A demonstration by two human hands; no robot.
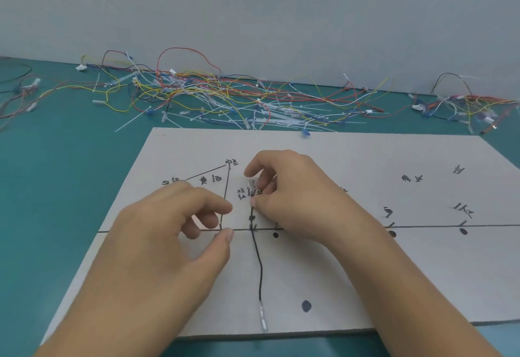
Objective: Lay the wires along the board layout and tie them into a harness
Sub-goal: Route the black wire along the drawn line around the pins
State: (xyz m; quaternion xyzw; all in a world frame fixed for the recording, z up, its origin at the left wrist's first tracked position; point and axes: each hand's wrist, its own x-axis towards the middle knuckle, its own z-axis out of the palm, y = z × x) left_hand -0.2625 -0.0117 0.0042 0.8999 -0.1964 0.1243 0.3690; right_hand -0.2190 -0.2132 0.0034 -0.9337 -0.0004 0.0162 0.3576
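A white layout board [351,159] with black drawn lines, dots and handwritten labels lies on the teal table. A black wire [260,266] runs down the board's middle and ends in a clear terminal sleeve [263,316] near the front edge. My right hand [292,188] pinches the wire's upper end, with its clear terminal [251,183], against the board. My left hand [171,230] hovers just left of it, fingers loosely curled and holding nothing.
A tangle of red, yellow, blue and white wires mixed with white cable ties [225,100] lies behind the board along the wall. Smaller wire heaps sit at the far left [25,89] and far right [464,106].
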